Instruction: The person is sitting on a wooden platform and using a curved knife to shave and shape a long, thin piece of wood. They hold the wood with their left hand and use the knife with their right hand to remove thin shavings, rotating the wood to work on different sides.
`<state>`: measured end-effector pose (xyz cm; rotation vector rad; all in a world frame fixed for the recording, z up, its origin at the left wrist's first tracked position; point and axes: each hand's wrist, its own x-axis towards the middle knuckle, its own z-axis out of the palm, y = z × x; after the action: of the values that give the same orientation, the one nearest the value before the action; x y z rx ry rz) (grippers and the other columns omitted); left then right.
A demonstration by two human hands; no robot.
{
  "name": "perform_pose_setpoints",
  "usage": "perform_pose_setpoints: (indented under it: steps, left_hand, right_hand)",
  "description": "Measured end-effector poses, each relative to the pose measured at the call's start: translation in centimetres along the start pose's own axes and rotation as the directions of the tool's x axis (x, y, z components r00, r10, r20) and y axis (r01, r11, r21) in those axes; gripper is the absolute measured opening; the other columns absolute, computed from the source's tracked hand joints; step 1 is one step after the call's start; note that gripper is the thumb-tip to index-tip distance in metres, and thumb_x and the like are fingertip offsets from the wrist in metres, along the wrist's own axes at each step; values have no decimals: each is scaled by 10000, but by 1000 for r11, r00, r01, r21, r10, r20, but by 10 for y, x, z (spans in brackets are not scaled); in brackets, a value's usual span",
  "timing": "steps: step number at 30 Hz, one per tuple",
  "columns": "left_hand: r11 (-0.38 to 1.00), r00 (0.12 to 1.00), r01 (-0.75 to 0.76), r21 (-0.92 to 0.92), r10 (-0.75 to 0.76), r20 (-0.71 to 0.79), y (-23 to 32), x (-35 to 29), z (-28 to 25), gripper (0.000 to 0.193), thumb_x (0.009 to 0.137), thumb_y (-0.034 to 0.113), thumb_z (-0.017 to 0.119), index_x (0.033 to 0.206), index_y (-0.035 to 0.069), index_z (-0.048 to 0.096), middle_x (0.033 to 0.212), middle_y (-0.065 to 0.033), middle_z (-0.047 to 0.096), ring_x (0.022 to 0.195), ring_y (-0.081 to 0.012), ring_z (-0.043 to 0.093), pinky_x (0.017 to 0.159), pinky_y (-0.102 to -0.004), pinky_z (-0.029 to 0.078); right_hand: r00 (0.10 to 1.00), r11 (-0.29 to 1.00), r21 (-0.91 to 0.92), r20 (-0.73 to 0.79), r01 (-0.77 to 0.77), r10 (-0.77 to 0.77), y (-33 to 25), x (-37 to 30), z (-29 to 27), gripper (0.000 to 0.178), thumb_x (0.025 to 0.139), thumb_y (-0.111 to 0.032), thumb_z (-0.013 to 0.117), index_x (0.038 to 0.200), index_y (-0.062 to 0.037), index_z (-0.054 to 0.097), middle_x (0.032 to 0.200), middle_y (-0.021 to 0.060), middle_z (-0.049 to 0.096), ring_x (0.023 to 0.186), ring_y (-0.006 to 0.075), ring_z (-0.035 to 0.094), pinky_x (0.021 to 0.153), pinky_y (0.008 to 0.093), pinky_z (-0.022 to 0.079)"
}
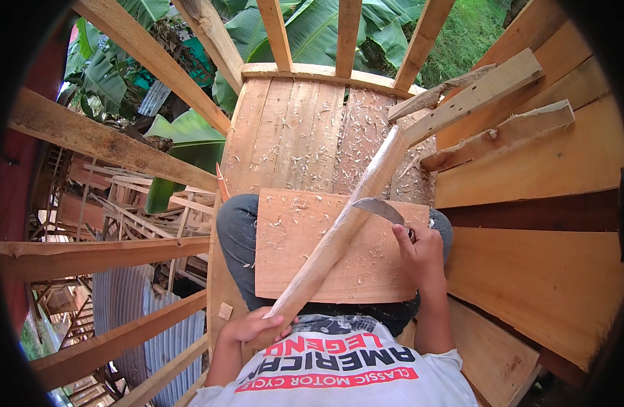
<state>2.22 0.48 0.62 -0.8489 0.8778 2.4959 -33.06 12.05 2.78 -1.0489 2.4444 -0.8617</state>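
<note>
A long, pale, roughly rounded wooden pole point(327, 242) slants across my lap, from near my waist up to the far right. My left hand point(256, 327) is wrapped round its near end. In my right hand point(421, 252) is a knife with a curved metal blade point(380, 209), its handle mostly hidden by my fingers. The blade lies against the pole about midway along. Under the pole, a flat wooden board point(291, 234) rests over my thighs, with wood shavings scattered on it.
Shavings cover the plank floor point(312, 136) ahead. The pole's far end meets a plank point(475, 95) with holes. Wooden rails point(108, 258) stand along the left, with corrugated metal sheet point(122, 305) beyond. Wide boards point(529, 278) line the right. A small wood block point(225, 311) lies left.
</note>
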Motion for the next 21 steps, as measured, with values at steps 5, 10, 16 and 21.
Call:
perform_pose_setpoints:
  steps: [5,10,16,21]
  left_hand:
    - [991,999,26,130,-20,-49,3,3,-4,480,925,370,535,1197,-24,504,987,-72,572,880,-123,534,782,-244,433]
    - [995,991,95,37,-90,-100,5,3,10,509,913,370,552,1218,-33,492,1083,-107,575,999,-146,542,877,-272,431]
    - [975,988,87,204,-59,-140,1,-2,6,492,936,352,540,1231,-37,483,1104,-98,570,1019,-143,507,903,-271,400]
    - [964,993,56,261,-25,-119,12,3,9,476,943,321,532,1243,-41,462,1099,-97,565,1013,-143,502,896,-267,398]
  right_hand:
    - [990,958,-257,99,126,-104,-17,16,16,577,826,-556,579,637,-15,641,551,170,576,531,331,602,515,407,470]
    - [996,907,-414,-9,79,-91,-9,45,9,616,833,-590,544,642,-11,637,558,174,579,545,342,603,520,427,474]
    - [974,881,-430,-185,-196,127,20,76,-32,621,835,-604,533,660,-18,644,576,166,590,579,327,621,535,433,484]
    - [986,909,-389,129,150,-108,-15,18,9,630,805,-619,566,618,-21,637,528,153,570,513,306,610,496,395,479]
